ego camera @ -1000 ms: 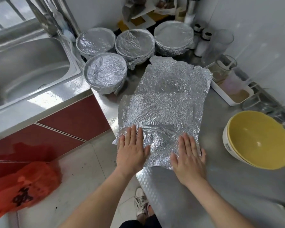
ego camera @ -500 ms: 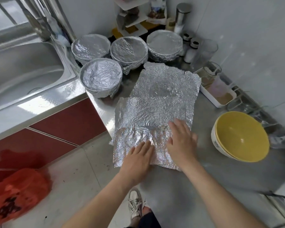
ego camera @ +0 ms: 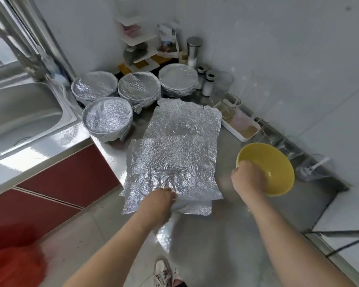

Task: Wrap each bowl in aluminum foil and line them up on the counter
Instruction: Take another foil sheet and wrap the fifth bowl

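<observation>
Gripping the yellow bowl by the rim with the right hand; pinching the near edge of the foil with the left hand.

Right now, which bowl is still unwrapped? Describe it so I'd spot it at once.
Find the steel counter, then the foil sheets lying flat on it. Just right of them sits the yellow bowl, its near rim gripped by the right hand. Unlike the four bowls by the sink, it is bare, with no foil over it.
</observation>
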